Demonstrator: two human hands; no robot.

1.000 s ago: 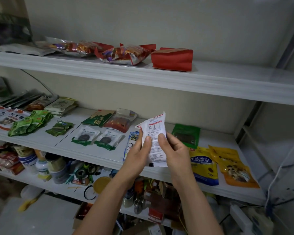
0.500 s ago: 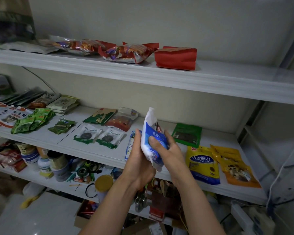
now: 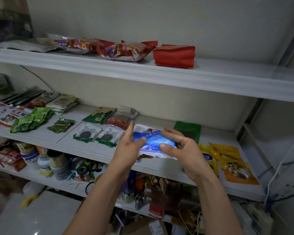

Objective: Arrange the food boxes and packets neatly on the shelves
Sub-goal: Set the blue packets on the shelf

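A blue and white packet (image 3: 154, 141) lies face up and flat on the middle shelf (image 3: 92, 150), between my two hands. My left hand (image 3: 127, 150) holds its left edge, thumb on top and fingers stretched along the side. My right hand (image 3: 182, 148) holds its right edge with the thumb pressed on top and fingers curled behind. Just left of it lie two small green and white packets (image 3: 97, 134). A dark green packet (image 3: 188, 131) sits behind my right hand, partly hidden.
Yellow packets (image 3: 227, 160) lie at the right end of the middle shelf, green packets (image 3: 31, 119) at the left. Red snack bags (image 3: 174, 55) sit on the top shelf (image 3: 210, 78). Jars and clutter (image 3: 58, 167) fill the lower shelf.
The packet was held upright with its white printed back toward me, then turned over. Now it is laid flat on the middle shelf, blue face up, with both hands lowered onto it.
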